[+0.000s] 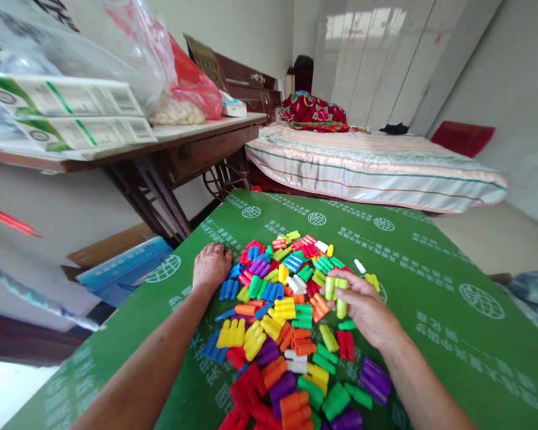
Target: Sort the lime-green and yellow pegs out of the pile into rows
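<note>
My right hand point(363, 304) is closed on yellow-green plastic building pieces point(336, 288), made of joined rounded tubes, held above the right side of the pile. My left hand point(211, 266) rests palm down on the green board point(291, 209), at the pile's left edge, holding nothing. Close to its fingers lie blue pieces point(229, 289) and purple ones point(260, 266). Spread between both arms is a loose heap of similar pieces in several colours, among them yellow ones point(231, 332), red ones point(248, 385) and orange ones point(296, 409).
Beyond the board stands a bed point(376, 161) with a striped cover and a red flowered quilt point(314, 113). At left, a sewing-machine table point(179, 140) carries long boxes point(85, 131) and plastic bags point(192, 83). A blue box point(125, 269) sits beneath it.
</note>
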The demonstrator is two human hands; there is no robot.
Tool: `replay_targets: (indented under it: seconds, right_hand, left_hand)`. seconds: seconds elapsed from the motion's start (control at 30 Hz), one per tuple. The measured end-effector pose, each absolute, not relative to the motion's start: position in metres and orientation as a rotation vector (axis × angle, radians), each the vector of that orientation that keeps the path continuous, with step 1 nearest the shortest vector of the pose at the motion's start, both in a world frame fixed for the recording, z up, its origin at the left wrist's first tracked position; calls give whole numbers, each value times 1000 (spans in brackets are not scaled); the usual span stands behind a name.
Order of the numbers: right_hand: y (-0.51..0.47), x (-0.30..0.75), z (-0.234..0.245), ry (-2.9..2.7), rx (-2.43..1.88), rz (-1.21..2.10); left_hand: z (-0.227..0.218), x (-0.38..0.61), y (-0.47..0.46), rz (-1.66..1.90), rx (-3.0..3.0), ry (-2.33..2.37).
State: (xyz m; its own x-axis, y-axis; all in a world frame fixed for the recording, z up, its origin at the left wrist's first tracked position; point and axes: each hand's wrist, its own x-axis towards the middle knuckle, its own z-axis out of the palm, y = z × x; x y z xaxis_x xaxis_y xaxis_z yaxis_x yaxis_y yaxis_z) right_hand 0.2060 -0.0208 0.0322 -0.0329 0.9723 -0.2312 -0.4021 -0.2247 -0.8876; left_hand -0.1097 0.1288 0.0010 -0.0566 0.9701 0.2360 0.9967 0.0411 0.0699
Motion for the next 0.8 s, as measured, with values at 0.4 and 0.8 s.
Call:
replay_targets:
  seconds: [0.4, 0.8]
  right_hand:
    - [-23, 200, 29, -810, -1082, 1456]
    - [-20, 197, 23, -843, -1255, 1212]
  left_hand:
    - [-6, -114, 132, -341, -2071, -2165]
    - [-1, -109, 127, -338, -2056, -2190]
